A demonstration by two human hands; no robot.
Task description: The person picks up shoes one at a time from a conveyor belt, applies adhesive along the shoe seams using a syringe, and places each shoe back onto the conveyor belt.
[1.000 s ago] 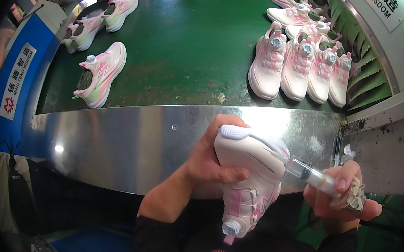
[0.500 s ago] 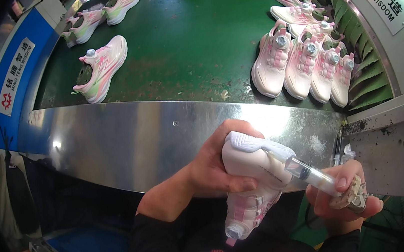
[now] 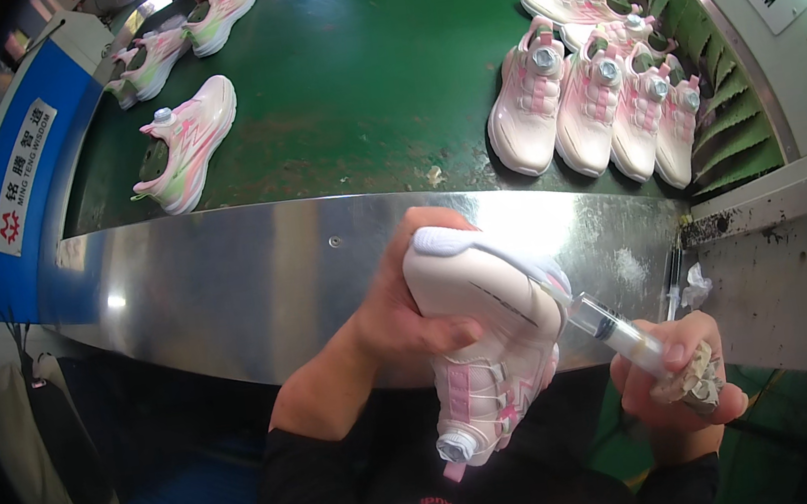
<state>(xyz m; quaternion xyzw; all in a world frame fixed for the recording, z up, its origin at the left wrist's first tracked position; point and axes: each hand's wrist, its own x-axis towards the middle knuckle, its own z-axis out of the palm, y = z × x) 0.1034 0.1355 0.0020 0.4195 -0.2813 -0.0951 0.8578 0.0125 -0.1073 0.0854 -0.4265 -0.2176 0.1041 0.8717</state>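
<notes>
L hand [image 3: 398, 303] is gripping a pink/white shoe [image 3: 503, 346]: thumb's pressing on the near side, other fingers are wrapping behind, mostly hidden. Shoe's being held up inside that grip, tilted, toe end pointing up & away, opening end hanging below the grip twd the wearer's dark shirt [image 3: 352, 490]. White sole [image 3: 442, 238] is edging round the grip's far side, then running down to its R. Pale round dial [image 3: 457, 445] & pink pull tab [image 3: 454, 470] are hanging under the L grip.

R hand [image 3: 650, 405] is closing on a clear syringe [image 3: 620, 332], fingers & thumb round the rear; front end's pointing up-L at the shoe's sole edge, can't tell if tip's touching. Crumpled beige wad [image 3: 697, 387] is bunching at the syringe's back end, also in R grip. White scrap [image 3: 697, 286] is lying just beyond R grip.

Metal ledge [image 3: 227, 294] is running behind both grips, green belt [image 3: 343, 88] stretching past it. Similar shoes [image 3: 524, 126] are standing grouped on belt, ahead-R of L grip; a single shoe [image 3: 194, 142] is resting well apart, ahead-L.
</notes>
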